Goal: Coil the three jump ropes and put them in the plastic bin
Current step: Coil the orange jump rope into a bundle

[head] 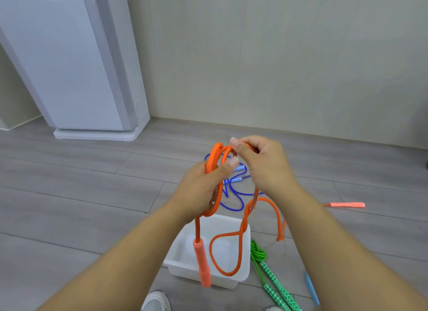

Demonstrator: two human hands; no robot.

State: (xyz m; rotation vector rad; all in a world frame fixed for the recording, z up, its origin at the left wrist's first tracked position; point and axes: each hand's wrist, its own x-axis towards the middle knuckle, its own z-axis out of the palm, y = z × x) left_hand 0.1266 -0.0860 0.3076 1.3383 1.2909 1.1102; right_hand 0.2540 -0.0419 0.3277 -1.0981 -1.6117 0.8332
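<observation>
My left hand (203, 190) grips several loops of the orange jump rope (214, 162). My right hand (261, 162) pinches the same rope at the top of the loops. One salmon handle (203, 264) dangles over the white plastic bin (243, 273), and a slack orange loop hangs in front of the bin. The other salmon handle (347, 205) lies on the floor to the right. The blue jump rope (234, 195) lies loose on the floor beyond the bin. The green jump rope (259, 252), bunched, lies right of the bin with its checkered handles (278, 285).
A white floor-standing appliance (76, 62) stands at the back left against the beige wall. A light blue stick-like object (311, 287) lies on the grey plank floor at lower right. My white shoe (155, 301) shows at the bottom edge.
</observation>
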